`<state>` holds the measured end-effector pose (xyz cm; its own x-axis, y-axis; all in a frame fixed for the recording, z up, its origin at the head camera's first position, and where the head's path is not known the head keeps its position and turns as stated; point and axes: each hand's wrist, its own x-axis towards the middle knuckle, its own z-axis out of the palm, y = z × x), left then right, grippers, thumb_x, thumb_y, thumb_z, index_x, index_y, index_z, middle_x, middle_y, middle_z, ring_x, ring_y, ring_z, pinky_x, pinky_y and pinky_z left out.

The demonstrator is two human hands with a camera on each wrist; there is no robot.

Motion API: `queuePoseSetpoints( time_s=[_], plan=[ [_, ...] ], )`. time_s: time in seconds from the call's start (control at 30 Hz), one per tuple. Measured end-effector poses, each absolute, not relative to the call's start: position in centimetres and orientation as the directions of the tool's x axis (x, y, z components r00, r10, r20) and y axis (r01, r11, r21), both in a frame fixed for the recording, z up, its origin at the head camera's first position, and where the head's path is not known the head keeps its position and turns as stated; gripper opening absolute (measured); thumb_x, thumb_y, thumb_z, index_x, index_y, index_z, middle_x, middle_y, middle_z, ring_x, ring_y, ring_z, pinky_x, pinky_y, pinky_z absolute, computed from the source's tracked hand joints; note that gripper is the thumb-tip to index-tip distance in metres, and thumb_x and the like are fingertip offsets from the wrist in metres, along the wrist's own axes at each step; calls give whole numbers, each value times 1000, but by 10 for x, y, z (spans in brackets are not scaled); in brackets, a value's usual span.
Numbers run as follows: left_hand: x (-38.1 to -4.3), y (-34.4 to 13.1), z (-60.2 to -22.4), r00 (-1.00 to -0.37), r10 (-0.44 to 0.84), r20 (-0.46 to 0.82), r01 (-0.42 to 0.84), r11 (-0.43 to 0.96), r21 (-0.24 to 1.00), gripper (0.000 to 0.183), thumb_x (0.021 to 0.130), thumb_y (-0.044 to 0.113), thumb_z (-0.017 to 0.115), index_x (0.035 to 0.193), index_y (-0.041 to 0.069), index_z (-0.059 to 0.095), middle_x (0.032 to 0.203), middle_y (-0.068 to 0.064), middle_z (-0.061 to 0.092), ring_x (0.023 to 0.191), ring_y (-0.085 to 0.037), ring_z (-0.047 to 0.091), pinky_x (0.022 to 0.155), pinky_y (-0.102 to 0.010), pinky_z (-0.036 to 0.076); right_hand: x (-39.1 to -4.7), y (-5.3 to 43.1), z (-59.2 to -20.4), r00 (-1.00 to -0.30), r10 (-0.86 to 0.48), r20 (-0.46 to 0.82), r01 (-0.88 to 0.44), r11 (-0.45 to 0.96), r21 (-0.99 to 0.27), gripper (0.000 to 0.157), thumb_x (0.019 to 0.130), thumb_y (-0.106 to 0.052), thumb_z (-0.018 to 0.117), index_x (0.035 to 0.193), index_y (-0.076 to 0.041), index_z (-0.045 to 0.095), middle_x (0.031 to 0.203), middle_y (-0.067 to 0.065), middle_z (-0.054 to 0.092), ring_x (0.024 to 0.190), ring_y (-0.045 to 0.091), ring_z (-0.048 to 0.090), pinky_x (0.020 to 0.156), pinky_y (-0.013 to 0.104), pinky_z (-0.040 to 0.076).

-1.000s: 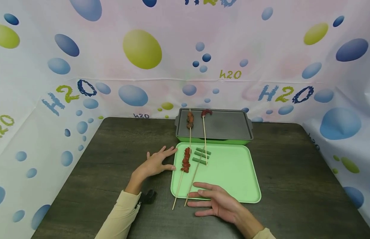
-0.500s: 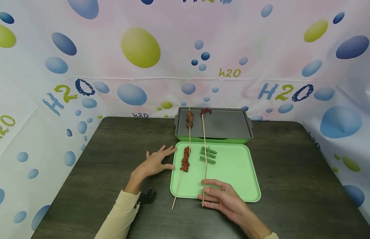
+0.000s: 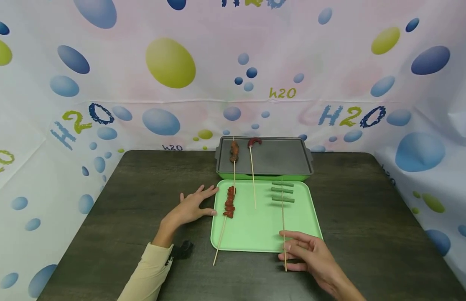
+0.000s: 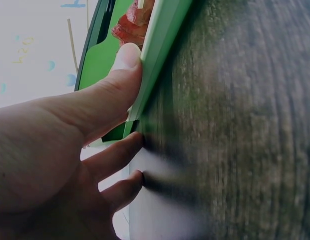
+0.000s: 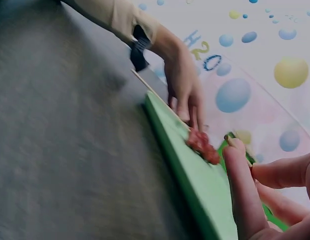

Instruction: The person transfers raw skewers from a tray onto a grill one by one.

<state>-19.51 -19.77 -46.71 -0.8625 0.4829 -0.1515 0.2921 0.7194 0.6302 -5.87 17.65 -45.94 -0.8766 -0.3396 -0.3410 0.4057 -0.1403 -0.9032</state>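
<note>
My right hand (image 3: pixel 309 255) pinches the lower stick of a skewer with several thin green pieces (image 3: pixel 283 200), held over the right side of a light green tray (image 3: pixel 255 234). In the right wrist view the stick end (image 5: pixel 228 137) shows between thumb and fingers. My left hand (image 3: pixel 189 207) lies at the tray's left edge, fingers spread. The left wrist view has its thumb (image 4: pixel 129 57) against the tray rim (image 4: pixel 162 50). A skewer of red meat chunks (image 3: pixel 229 202) lies on the tray's left side, close to that hand, its stick jutting past the front rim.
Behind the tray stands a grey griddle (image 3: pixel 281 156) with a green base. On it lie a browned meat skewer (image 3: pixel 234 151) and a skewer with a curled dark-red piece (image 3: pixel 254 142), both sticks reaching over the tray. The dark wooden table (image 3: pixel 150 175) backs onto a patterned curtain.
My right hand has taken hold of the green skewer's stick and carried it rightward, away from the red meat skewer. The left hand has stayed at the tray's edge.
</note>
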Motion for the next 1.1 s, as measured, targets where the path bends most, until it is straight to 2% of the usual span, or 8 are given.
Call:
queuePoseSetpoints(
  time_s=[0.23, 0.37, 0.57, 0.77, 1.1],
  plan=[
    [-194, -197, -466, -864, 478, -156, 288, 724, 627, 82, 93, 33, 76, 162, 18, 36, 167, -9, 29, 156, -38, 11, 104, -84, -7, -84, 176, -447, -935, -218, -280, 294, -37, -955, 58, 99, -18, 72, 147, 9, 50, 119, 13, 73, 93, 22, 76, 79, 44, 61],
    [-194, -197, -466, -864, 483, -146, 297, 720, 628, 82, 92, 32, 76, 162, 18, 36, 166, -10, 29, 156, -39, 12, 104, -85, -7, -105, 176, -444, -945, -177, -274, 288, -55, -956, 56, 99, -15, 71, 146, 9, 52, 122, 17, 72, 94, 22, 76, 81, 43, 61],
    [-193, -199, -466, -860, 492, -134, 306, 708, 637, 81, 93, 32, 76, 162, 16, 36, 166, -11, 29, 155, -40, 12, 104, -85, -7, -138, 177, -442, -958, -122, -261, 270, -66, -961, 51, 100, -10, 70, 143, 10, 54, 116, 17, 74, 94, 20, 76, 81, 38, 61],
    [-192, -200, -467, -862, 489, -132, 304, 708, 637, 81, 93, 31, 76, 162, 16, 37, 166, -11, 30, 155, -40, 13, 103, -85, -7, -167, 180, -441, -961, -97, -259, 268, -91, -959, 47, 100, -7, 68, 142, 12, 54, 104, 8, 77, 91, 16, 77, 79, 34, 61],
    [-193, -199, -466, -862, 490, -131, 305, 707, 638, 81, 92, 31, 77, 162, 17, 37, 166, -10, 29, 155, -40, 12, 103, -85, -7, -195, 182, -438, -952, -74, -295, 303, -136, -943, 46, 100, -6, 68, 140, 11, 55, 97, 3, 78, 88, 14, 77, 77, 30, 61]
  ],
)
